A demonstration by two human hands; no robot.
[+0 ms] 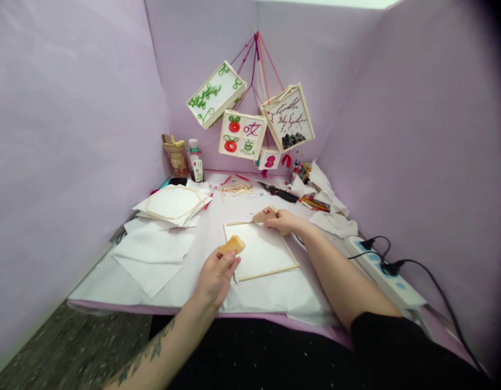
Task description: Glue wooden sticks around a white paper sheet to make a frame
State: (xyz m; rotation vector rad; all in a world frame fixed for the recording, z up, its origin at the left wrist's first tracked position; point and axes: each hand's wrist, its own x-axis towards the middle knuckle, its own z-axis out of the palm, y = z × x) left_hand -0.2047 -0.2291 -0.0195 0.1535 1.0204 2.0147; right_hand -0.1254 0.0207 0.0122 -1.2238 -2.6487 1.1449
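My left hand [220, 271] pinches a small yellowish-orange piece [233, 245], held above the left part of a white sheet [262, 252]. Thin pale wooden strips [270, 272] border this sheet, forming a four-sided frame on the table. My right hand [282, 222] is closed round a flat beige tool [265, 214] at the frame's far edge; its tip lies near the top strip. Part of the tool is hidden by my fingers.
Paper sheets [153, 252] and a hexagonal frame [175, 202] lie left. Behind are wooden sticks [238, 189], black-handled pliers [285, 194] and bottles [197, 169]. Painted panels [243, 135] hang above. A power strip [386, 276] with cables lies right.
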